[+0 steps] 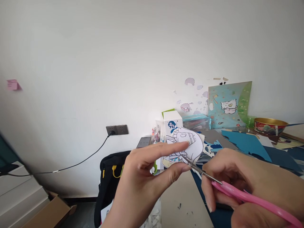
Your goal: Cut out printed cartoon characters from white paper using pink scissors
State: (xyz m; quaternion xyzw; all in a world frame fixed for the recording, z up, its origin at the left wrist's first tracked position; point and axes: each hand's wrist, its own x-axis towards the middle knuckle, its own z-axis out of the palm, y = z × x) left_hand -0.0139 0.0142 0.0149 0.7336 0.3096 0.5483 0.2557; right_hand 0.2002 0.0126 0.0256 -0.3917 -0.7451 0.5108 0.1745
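Note:
Between its thumb and forefinger, my left hand pinches a white paper cutout printed with a line-drawn cartoon figure. My right hand is wrapped round the pink handles of a pair of scissors. Their metal blades reach left to the lower edge of the paper, just beside my left thumb and forefinger. The blades look nearly closed, and part of the cutout's lower left is hidden behind my fingers. Below the hands lies a grey board with small dark scraps on it.
Blue paper sheets and a round red-and-gold tub are at the right. A decorated folder leans on the wall near a white box. A black backpack stands left, below a wall socket with a cable.

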